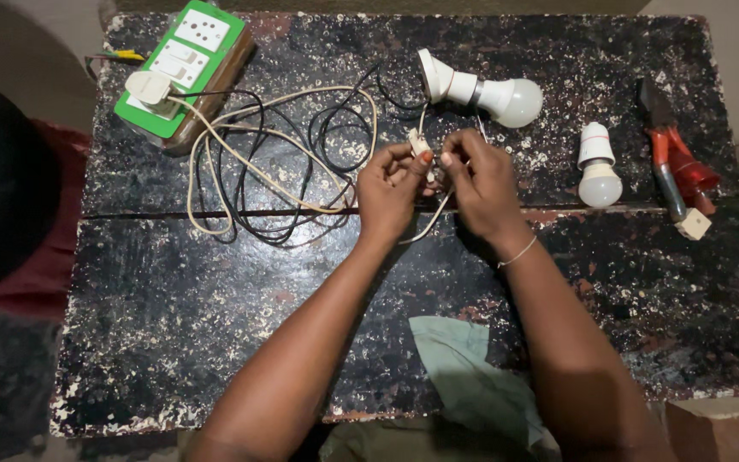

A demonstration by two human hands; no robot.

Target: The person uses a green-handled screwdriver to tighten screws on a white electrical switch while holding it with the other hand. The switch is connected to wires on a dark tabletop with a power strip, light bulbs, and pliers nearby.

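- I am pinching a small white switch (421,144) between the fingertips of my left hand (391,184), at the upper middle of the frame; those fingers are closed tight on it.
- My right hand (482,181) is closing its fingertips on the thin cream wire (280,167) just beside the switch; I cannot tell which bare end it is gripping.
- The wire is running from my hands in loops toward the upper left, where a white plug (149,86) is sitting in the green socket board (183,64).
- A black wire (250,210) is lying tangled with it on the dark table (215,325).
- Just above my hands, a bulb in its holder (481,92) is lying on its side, seemingly already on the lead.
- A second bulb (599,167) and red pliers (673,158) are lying untouched at the right.
- I judge the switch wiring to be midway: plug and holder look joined, the switch not yet closed up.
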